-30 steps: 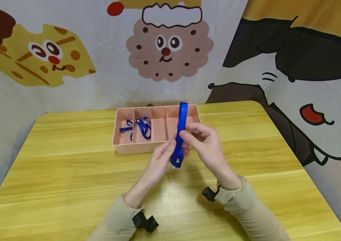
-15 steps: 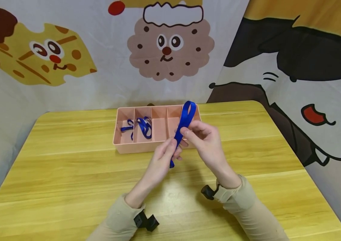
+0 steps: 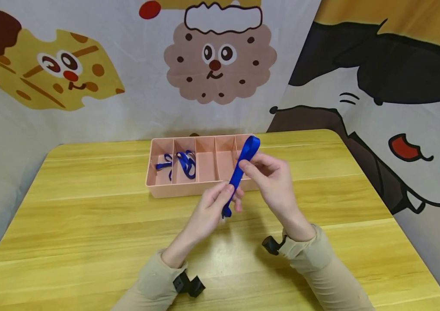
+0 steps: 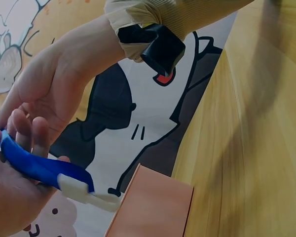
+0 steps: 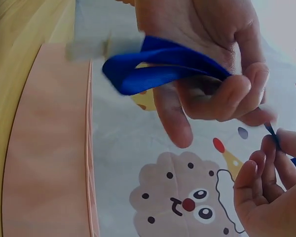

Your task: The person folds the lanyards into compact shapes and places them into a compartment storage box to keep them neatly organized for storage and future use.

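A folded blue lanyard [image 3: 237, 173] is stretched slantwise between both hands above the table. My left hand [image 3: 206, 209] pinches its lower part between thumb and fingers. Higher up, my right hand [image 3: 276, 185] pinches the strap just below a rounded loop that sticks out past the fingertips. In the left wrist view a white plastic clip [image 4: 79, 190] hangs from the lanyard's lower end, beneath the left hand. The right wrist view shows the folded strap ends [image 5: 143, 74] coming out of the left palm.
Behind the hands stands a pink divided box [image 3: 177, 191] with several compartments. Blue lanyards [image 3: 186, 165] lie in its two leftmost compartments. The wooden table [image 3: 87, 242] reaches back to a cartoon-printed cloth [image 3: 134, 116].
The right hand has moved slightly right along the strap, and the loop now leans further right. The left hand keeps its hold, and the strap's lower end has turned.
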Demonstrator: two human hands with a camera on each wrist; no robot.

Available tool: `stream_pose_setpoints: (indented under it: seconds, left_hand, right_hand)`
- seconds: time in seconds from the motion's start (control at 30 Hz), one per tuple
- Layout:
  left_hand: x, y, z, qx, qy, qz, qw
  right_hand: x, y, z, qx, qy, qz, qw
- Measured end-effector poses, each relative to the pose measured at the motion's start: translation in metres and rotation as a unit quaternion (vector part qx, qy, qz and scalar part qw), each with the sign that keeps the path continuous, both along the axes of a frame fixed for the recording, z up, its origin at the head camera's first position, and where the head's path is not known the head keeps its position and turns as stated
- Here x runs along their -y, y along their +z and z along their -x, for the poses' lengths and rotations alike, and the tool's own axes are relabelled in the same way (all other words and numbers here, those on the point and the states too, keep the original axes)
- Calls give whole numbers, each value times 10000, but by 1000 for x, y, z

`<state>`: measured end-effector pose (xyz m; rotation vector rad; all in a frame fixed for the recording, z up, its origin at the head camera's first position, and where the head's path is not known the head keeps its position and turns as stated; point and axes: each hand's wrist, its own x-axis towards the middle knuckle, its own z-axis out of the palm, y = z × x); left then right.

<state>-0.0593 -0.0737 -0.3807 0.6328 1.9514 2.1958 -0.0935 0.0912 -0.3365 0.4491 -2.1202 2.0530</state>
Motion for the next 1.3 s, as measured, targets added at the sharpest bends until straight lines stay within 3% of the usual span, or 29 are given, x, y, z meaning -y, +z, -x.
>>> stream_pose_setpoints:
  seconds: [0.23, 0.43, 0.57, 0.87, 1.13, 1.3]
  left_hand:
    - [0, 2, -1, 136, 2, 110, 9998]
    - [-2, -1, -1, 348, -172, 521, 9979]
    - [-3, -4, -1, 258, -251, 537, 9979]
    - [-5, -4, -1, 118, 80, 436, 9989]
    - [-3, -4, 1, 166, 445, 729, 9962]
    - [-2, -3, 2, 240, 493, 484, 9973]
  right_hand:
    - [-2, 2, 0, 55, -159, -63, 9998]
    - [-8, 3, 4, 63, -270, 513, 9983]
    - [-13, 4, 6, 65, -342, 663, 9972]
    - [-16, 6, 9, -23, -446, 654, 9969]
    - [-17, 5, 10, -322, -688, 322, 9966]
    - [-17, 4, 11, -520, -590, 757, 9940]
